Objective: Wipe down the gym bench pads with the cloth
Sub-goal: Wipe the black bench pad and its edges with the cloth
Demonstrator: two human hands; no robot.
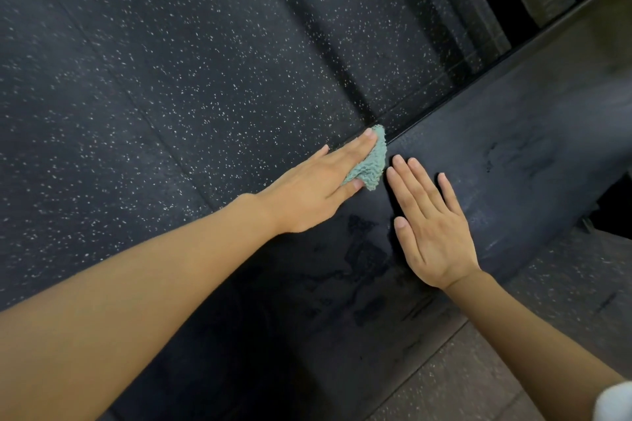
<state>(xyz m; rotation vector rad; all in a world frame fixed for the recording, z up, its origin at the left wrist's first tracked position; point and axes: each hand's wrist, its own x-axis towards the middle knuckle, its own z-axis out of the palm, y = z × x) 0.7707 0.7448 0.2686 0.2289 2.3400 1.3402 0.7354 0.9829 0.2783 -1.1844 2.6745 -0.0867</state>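
Cloth (371, 161) mid-frame under the left hand's (307, 193) clamped grip on the black pad (513, 147), right hand (432, 225) flat, fingers apart.

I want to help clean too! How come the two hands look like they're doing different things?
The left hand presses the green cloth against the bench pad; the right hand has no cloth. The left hand sits at the pad's far edge, by the speckled floor; the right hand lies flat nearer the pad's middle, fingers spread. Both are bare and rest on the same dark pad.
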